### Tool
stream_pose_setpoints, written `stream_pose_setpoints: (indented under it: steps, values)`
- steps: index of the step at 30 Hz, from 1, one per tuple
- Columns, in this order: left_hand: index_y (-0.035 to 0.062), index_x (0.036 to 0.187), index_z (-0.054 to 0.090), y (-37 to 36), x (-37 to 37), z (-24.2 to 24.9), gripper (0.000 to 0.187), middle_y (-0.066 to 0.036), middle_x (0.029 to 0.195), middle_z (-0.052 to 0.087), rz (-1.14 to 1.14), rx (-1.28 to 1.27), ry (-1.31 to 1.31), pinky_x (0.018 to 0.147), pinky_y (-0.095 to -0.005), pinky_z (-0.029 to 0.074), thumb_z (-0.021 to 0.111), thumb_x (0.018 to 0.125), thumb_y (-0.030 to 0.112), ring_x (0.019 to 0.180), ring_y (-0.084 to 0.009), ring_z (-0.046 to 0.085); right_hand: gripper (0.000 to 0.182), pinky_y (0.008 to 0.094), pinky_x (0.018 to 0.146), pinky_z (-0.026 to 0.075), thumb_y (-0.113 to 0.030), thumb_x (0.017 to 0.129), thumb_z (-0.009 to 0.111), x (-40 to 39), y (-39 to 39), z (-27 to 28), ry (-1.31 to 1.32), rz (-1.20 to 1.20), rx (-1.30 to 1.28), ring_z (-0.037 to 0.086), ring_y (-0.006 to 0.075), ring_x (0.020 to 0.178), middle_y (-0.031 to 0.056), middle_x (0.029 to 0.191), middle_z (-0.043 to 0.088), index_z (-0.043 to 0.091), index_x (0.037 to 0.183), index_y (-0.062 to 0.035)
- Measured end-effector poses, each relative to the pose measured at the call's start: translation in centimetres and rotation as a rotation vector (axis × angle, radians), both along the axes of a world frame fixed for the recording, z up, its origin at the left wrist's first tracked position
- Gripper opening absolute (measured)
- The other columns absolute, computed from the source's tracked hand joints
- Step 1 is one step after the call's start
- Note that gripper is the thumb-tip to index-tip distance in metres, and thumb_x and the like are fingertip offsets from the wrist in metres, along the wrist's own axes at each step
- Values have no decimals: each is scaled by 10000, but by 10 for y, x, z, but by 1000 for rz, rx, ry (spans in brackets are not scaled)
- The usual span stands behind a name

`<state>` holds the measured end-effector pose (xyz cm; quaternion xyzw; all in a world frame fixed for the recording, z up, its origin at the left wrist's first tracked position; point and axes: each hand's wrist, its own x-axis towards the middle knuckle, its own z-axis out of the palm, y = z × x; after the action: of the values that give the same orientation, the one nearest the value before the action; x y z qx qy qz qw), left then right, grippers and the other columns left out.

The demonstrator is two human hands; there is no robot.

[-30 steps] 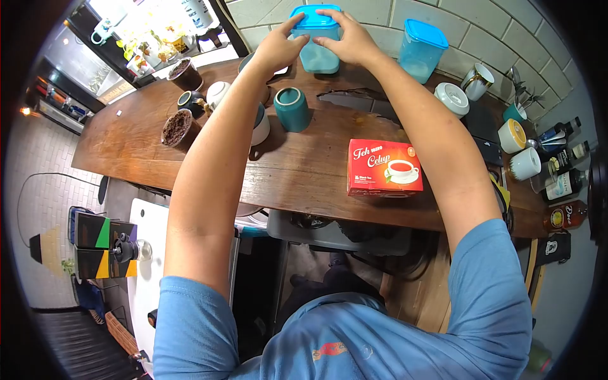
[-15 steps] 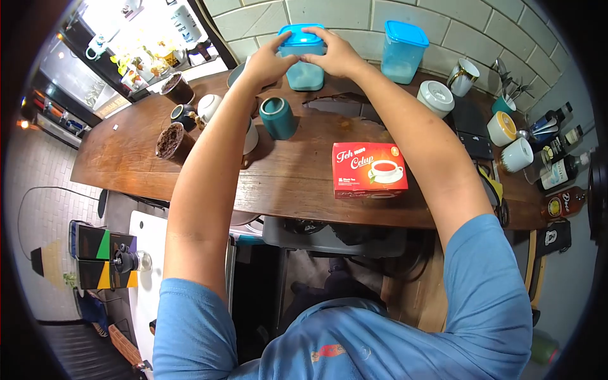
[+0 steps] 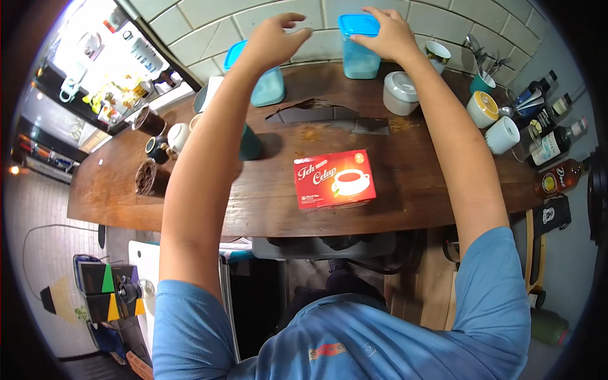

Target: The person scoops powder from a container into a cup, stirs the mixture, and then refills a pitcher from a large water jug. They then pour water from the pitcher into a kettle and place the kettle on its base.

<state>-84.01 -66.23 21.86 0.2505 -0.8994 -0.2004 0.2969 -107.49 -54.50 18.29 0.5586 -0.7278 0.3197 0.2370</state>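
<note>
My left hand [image 3: 276, 39] is raised over the back of the wooden counter, fingers apart and holding nothing. Beneath and behind it stands a blue-lidded container [image 3: 268, 87], partly hidden by the hand and forearm. At the back wall, my right hand [image 3: 387, 35] has its thumb and fingers around the right edge of the lid of a second blue-lidded container [image 3: 361, 54], which stands upright. A red tea box [image 3: 334, 180] lies in front on the counter. A teal cup [image 3: 249, 144] is half hidden behind my left forearm.
A white lidded jar [image 3: 400, 94] stands right of the second container. Cups, a utensil holder [image 3: 482, 83] and bottles [image 3: 551, 147] line the right end. Dark-filled cups [image 3: 151, 177] and a white pot [image 3: 178, 137] stand left. The counter's front edge [image 3: 278, 233] curves nearest me.
Both hands have left the first container's lid. My right hand has moved right to the second container; my left hand has lifted off. The view has shifted.
</note>
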Motion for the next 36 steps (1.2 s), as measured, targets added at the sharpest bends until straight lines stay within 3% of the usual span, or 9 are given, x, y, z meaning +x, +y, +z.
stream_pose_setpoints:
  steps: [5, 8, 11, 16, 18, 24, 27, 32, 36]
  values:
    - [135, 1464, 425, 6, -75, -40, 709, -321, 1332, 518, -83, 250, 28, 993, -419, 461, 649, 876, 459, 1205, -396, 564, 802, 394, 928, 500, -429, 749, 782, -28, 4, -27, -181, 54, 150, 624, 343, 1104, 214, 1223, 630, 464, 1438, -171]
    - [210, 1486, 409, 8, -100, -59, 660, -229, 1207, 634, -106, 311, 42, 918, -389, 475, 618, 920, 478, 1082, -275, 610, 799, 400, 921, 500, -438, 759, 778, -23, 6, -31, -336, 121, 145, 640, 349, 1076, 228, 1183, 646, 461, 1445, -176]
    - [143, 1472, 415, 23, -91, -50, 679, -301, 1312, 546, -71, 366, 67, 1010, -416, 444, 607, 908, 471, 1216, -397, 556, 749, 396, 889, 513, -444, 763, 779, -16, 10, -24, -281, 93, 106, 657, 330, 1041, 220, 1120, 673, 513, 1408, -171]
    - [144, 1368, 554, 31, -48, -5, 611, -229, 1065, 688, -3, -130, 236, 857, -431, 524, 621, 890, 519, 1004, -339, 675, 702, 371, 833, 528, -419, 757, 798, 29, 31, 26, -220, 162, -94, 681, 285, 951, 198, 1038, 700, 562, 1361, -149]
    - [89, 1359, 538, 61, -7, 45, 597, -246, 1139, 656, 23, -75, 235, 865, -415, 527, 657, 881, 427, 1034, -339, 669, 592, 390, 886, 524, -262, 746, 806, 77, 57, 73, -317, 293, -249, 664, 346, 1031, 244, 1133, 659, 613, 1239, 4]
    - [30, 1384, 501, 127, 142, 133, 572, -265, 1310, 568, 43, -220, 351, 925, -410, 510, 642, 933, 351, 1151, -395, 609, 604, 345, 813, 536, -199, 743, 829, 202, 80, 145, -173, 546, -468, 690, 264, 916, 213, 1074, 693, 599, 1264, 5]
    - [1, 1322, 555, 176, 232, 154, 553, -242, 973, 703, 304, -238, 194, 747, -345, 529, 672, 911, 351, 841, -261, 704, 577, 313, 811, 521, -176, 764, 815, 285, 93, 153, -273, 757, -427, 664, 193, 873, 182, 1026, 705, 598, 1262, 20]
    - [-30, 1153, 667, 220, 381, 113, 519, -213, 796, 708, 435, -700, 241, 661, -331, 538, 703, 857, 395, 695, -259, 704, 579, 274, 800, 510, -131, 811, 778, 428, 91, 106, -471, 1147, -334, 648, 154, 931, 150, 1018, 695, 534, 1290, 82]
    - [-7, 1202, 655, 282, 468, 72, 569, -193, 913, 727, 731, -303, 166, 716, -323, 546, 735, 820, 406, 789, -273, 724, 472, 266, 748, 515, -91, 842, 735, 535, 135, 69, -594, 1239, -231, 658, 167, 889, 151, 1015, 692, 553, 1241, 83]
